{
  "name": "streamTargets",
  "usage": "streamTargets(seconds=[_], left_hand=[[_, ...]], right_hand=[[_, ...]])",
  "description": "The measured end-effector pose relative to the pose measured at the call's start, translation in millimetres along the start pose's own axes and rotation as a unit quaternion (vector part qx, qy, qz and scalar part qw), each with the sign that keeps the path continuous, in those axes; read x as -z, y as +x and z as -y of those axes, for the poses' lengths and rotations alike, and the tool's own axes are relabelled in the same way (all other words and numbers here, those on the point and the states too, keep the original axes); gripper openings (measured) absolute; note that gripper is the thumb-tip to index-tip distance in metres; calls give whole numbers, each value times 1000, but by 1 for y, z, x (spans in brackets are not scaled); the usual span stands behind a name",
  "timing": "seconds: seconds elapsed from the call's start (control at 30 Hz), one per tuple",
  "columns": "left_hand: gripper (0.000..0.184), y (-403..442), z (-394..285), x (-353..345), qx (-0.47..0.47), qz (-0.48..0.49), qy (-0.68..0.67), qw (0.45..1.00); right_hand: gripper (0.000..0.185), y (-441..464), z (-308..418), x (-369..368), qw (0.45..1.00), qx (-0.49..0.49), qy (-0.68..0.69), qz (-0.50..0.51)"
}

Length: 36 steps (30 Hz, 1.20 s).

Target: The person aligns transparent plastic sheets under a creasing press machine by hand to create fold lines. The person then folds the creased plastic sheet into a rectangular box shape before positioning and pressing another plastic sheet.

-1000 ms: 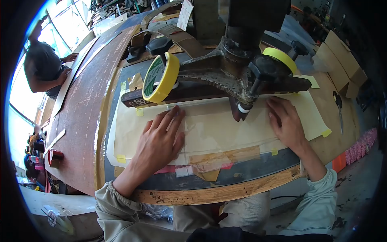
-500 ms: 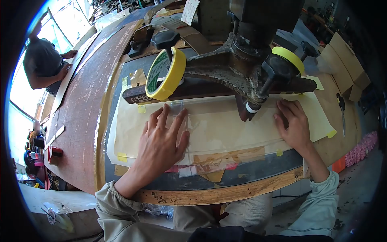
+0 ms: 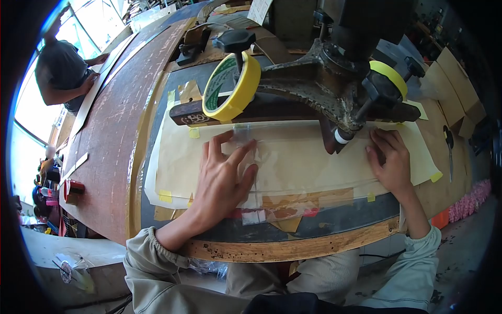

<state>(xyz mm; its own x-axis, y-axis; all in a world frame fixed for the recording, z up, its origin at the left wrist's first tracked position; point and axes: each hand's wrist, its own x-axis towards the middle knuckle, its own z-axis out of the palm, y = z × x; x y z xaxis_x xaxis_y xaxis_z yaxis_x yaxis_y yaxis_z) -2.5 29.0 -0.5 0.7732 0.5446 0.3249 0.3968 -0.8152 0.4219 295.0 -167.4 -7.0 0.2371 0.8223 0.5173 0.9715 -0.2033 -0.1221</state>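
Observation:
My left hand [image 3: 222,175] rests on a clear plastic sheet [image 3: 293,180], fingers apart and bent, its fingertips just in front of a dark metal bar [image 3: 293,115]. Beneath the plastic lies a cream paper sheet [image 3: 178,157], held with small yellow tape pieces. At the sheet's right part, my right hand [image 3: 391,162] has its fingers curled down and its thumb apart from them, touching the surface near the bar. Between the hands, a dark pointed bracket with a white ring [image 3: 341,137] hangs from the machine's cast arm [image 3: 308,86].
A yellow tape roll [image 3: 248,89] hangs on the left knob and another tape roll [image 3: 389,76] on the right. Scissors [image 3: 448,144] lie at right near a cardboard box [image 3: 455,89]. A red can [image 3: 74,191] stands at left. Another person [image 3: 63,73] works beyond the long table.
The view has shifted, so the machine and sheets appear farther right and slightly higher. My left hand's fingers are more bent than before. My right hand keeps nearly the same pose.

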Motion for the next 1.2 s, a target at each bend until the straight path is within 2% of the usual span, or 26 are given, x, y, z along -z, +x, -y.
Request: streamTargets(seconds=[0.13, 0.23, 0.43, 0.53, 0.63, 0.73, 1.2], left_hand=[[45, 5, -3, 3, 97, 3, -144, 985], [43, 6, 12, -2, 137, -11, -294, 946], [34, 12, 12, 9, 171, 50, -279, 944], [32, 14, 11, 14, 138, 94, -217, 962], [30, 13, 16, 8, 140, 93, -273, 947], [28, 17, 12, 15, 204, 118, -312, 920], [31, 11, 11, 10, 152, 107, -272, 944]], right_hand=[[31, 0, 0, 1, 1000, -4, 2, -2], [31, 0, -1, 0, 1000, -3, 2, -1], [31, 0, -1, 0, 1000, -3, 3, -2], [31, 0, -2, -1, 1000, -1, 3, -2], [32, 0, -2, 0, 1000, -4, 10, 0], [32, 0, -1, 0, 1000, -11, 19, -4], [31, 1, -5, -1, 999, -5, 34, -3]])
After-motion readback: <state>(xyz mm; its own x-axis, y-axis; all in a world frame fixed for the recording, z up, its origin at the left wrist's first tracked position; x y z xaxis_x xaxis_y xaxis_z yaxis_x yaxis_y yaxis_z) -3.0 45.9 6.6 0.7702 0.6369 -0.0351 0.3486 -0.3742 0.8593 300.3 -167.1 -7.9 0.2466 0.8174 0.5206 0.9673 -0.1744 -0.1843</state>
